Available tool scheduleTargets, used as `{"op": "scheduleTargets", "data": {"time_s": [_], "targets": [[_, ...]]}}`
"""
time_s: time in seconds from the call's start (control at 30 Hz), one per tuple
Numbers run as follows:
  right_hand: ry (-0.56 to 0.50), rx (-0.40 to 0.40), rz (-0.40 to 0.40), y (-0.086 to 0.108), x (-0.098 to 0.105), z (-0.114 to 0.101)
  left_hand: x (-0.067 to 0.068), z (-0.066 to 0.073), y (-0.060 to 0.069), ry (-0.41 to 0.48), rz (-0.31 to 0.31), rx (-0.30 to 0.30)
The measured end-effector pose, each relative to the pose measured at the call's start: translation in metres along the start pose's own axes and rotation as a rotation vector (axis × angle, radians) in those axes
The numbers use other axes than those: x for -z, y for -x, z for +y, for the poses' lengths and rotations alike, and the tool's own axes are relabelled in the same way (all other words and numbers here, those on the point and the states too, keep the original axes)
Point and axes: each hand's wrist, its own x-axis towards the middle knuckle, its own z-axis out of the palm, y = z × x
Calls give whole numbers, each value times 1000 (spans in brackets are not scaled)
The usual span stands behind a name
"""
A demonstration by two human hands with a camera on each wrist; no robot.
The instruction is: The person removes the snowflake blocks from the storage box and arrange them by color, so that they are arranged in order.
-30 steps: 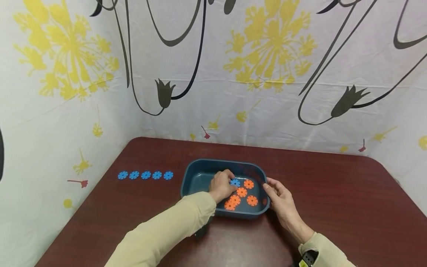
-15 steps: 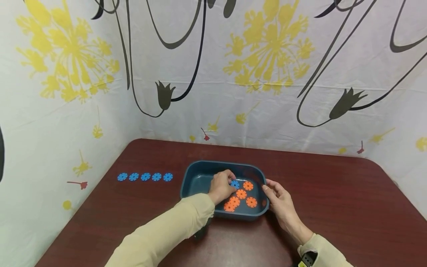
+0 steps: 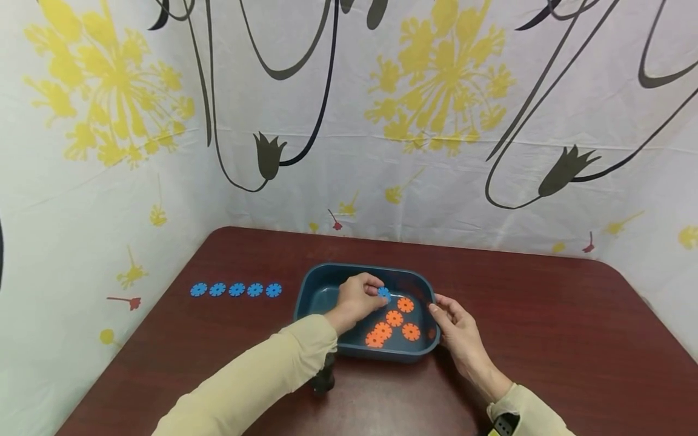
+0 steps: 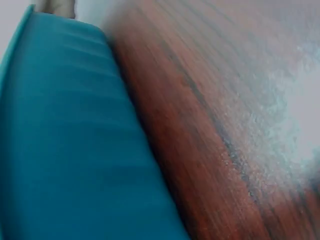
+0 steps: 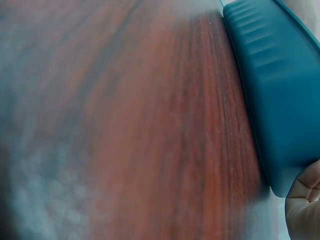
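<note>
In the head view my left hand (image 3: 357, 300) is over the teal tray (image 3: 382, 353), pinching a blue notched disc (image 3: 384, 293) between thumb and fingers. Several orange notched discs (image 3: 405, 304) lie on the tray's floor to the right of and below that hand; two of them overlap. My right hand (image 3: 462, 336) grips the tray's right end, thumb at the rim. The right wrist view has part of this hand (image 5: 304, 205) curled at the tray's corner. Only the tray's outer wall (image 4: 75, 130) fills the left side of the left wrist view; the disc is out of sight there.
A straight row of several blue notched discs (image 3: 237, 289) lies on the dark red wooden table (image 3: 534, 315), left of the tray. Behind the table hangs a white patterned cloth (image 3: 349, 121), with another side at the left.
The left hand has lifted the blue disc slightly off the tray's floor, and its wrist has shifted a little left. The right hand keeps its grip on the tray.
</note>
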Motion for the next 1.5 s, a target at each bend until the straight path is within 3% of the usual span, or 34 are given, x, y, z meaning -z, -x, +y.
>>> {"op": "scheduleTargets", "data": {"time_s": [0.17,0.43,0.6,0.77,1.0,1.27,1.5], "targets": [[2,1,-7,0,-1,-1,10,4,6,110,-23,55],[6,-6,-11,-1,0,-1,38,5,17,240,-47,17],[13,-6,-15,-1,1,-1,60,1,20,274,0,8],[16,1,-17,0,2,-2,85,-6,20,321,74,43],[9,3,-27,-1,1,-2,129,-29,19,423,157,129],[15,1,-29,-1,1,-2,184,-69,22,392,261,199],[19,-4,-24,-1,1,-3,218,-100,23,394,388,233]]}}
